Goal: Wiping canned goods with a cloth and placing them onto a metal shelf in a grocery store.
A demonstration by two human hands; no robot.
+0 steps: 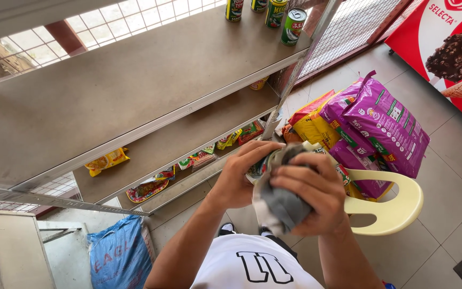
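Cloth comes first: a grey, crumpled rag (280, 206) sits at the middle of the view, bunched over a small can (256, 169) whose printed side shows only as a sliver at the rag's left edge. The right hand (307, 192) is curled over the rag from the right, fingers pressed down into the fabric and gripping it. The left hand (241, 179) wraps the can from the left, fingers closed around its far side, thumb toward the near side. Both hands are held in the air, above the floor and in front of the person's white printed shirt (255, 265).

Just right of the hands stands a pale yellow plastic chair (397, 206), piled with purple plastic packs (386, 126) and yellow-orange snack bags (311, 126). To the left rises a grey metal shelf unit (108, 101). Its top board carries 4 green-labelled tin cans (293, 25) at the far right corner. The lower boards hold flat, colourful sachets (145, 190) and a yellow packet (108, 160) along their near edges.

At the near left, a blue woven sack (118, 257) leans on the floor beside a pale cabinet (14, 251). At the far right corner stands a red chest freezer (450, 48) with an ice-cream picture on its side. Wire mesh (348, 29) closes off the far wall behind the shelf.
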